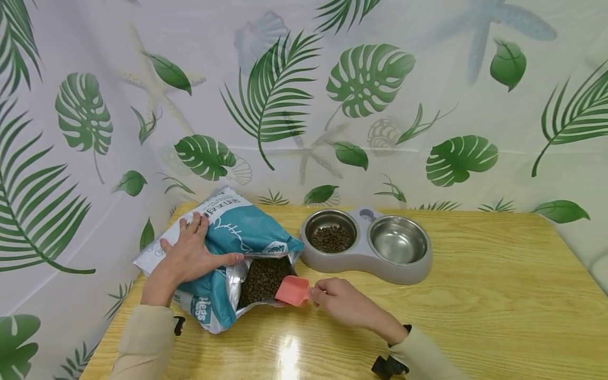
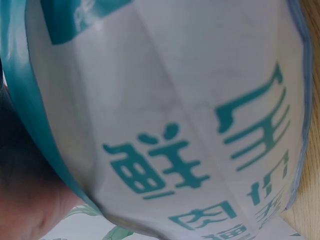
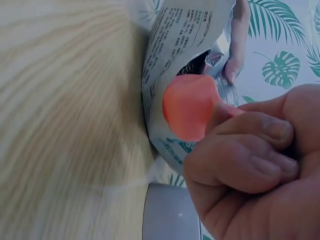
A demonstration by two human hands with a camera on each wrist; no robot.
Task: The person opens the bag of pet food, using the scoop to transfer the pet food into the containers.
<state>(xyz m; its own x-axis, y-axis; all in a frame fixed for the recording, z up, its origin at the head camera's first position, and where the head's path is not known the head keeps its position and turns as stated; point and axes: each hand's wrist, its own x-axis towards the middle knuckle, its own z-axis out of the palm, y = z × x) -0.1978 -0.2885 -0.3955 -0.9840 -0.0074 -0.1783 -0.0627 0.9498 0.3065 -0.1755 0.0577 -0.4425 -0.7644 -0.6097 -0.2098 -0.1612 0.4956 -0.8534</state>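
Left hand (image 1: 190,256) spread flat on the teal feed bag (image 1: 228,237), fingers straight, pressing it to the worktop (image 1: 475,316). Right hand (image 1: 347,303) pinching the handle of a pink scoop (image 1: 293,291), just left of the fingers, at the bag's open mouth over kibble (image 1: 263,277). Beyond the right hand, double bowl (image 1: 366,245).

From my head view the light is bright and even, coming from above: a white glare patch sits on the bench (image 1: 290,359) just below my right hand (image 1: 349,306). Shadows are soft and short. Both wrist views are too close (the bag print beside my left hand is smeared), and the bench grain is blurred.
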